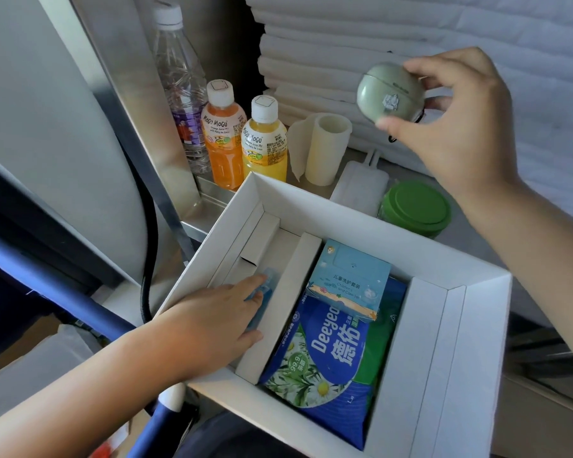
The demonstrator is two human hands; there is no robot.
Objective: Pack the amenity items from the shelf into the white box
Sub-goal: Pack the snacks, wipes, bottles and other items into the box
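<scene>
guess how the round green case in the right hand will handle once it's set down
The round green case looks like hard, smooth plastic, so probably rigid and slightly slippery; the right hand pinches it by fingertips only. Its near-spherical shape suggests it may roll in the white box unless wedged.

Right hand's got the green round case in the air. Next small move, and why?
Probably bring the green round case down toward the white box. The right hand grips it above the shelf, outside the box. The left hand rests flat on a small blue item in the left compartment, and the wipes pack fills the middle. Which slot suits it is unclear.
</scene>
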